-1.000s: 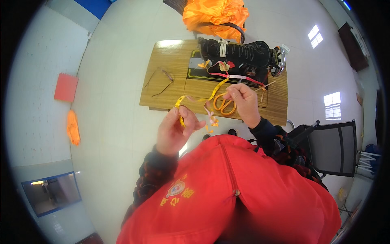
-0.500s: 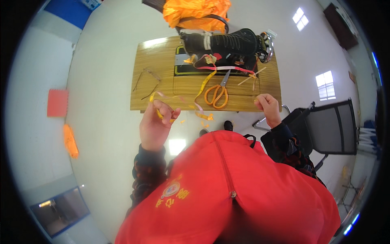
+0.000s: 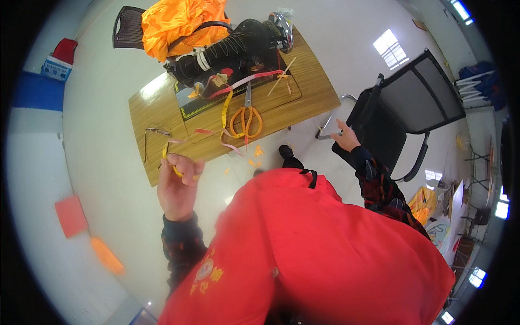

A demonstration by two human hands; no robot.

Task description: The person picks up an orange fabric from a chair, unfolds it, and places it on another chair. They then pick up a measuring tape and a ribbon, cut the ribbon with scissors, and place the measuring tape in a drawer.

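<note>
My left hand [image 3: 177,187] is off the table's near left corner, its fingers curled round one end of a yellow and pink tape measure [image 3: 225,111]. The strip loops over the tabletop and runs up to the sewing machine. My right hand [image 3: 345,136] is beyond the table's right edge, above the chair seat, with fingers stretched out and nothing visible in them. Orange-handled scissors [image 3: 246,116] lie on the table beside the strip, their blades pointing away from me. A pair of glasses [image 3: 157,131] rests near the table's left edge.
A black sewing machine [image 3: 233,49] with a shiny handwheel stands at the back of the wooden table [image 3: 309,81]. Behind it is bunched orange cloth [image 3: 181,21] by a chair. A black mesh-backed chair [image 3: 414,95] stands at the right. Orange scraps [image 3: 255,157] lie on the floor.
The view has turned, so the table appears tilted and further left. My right hand has moved from the table's front edge toward the chair, its fingers stretching out. The left keeps the tape measure.
</note>
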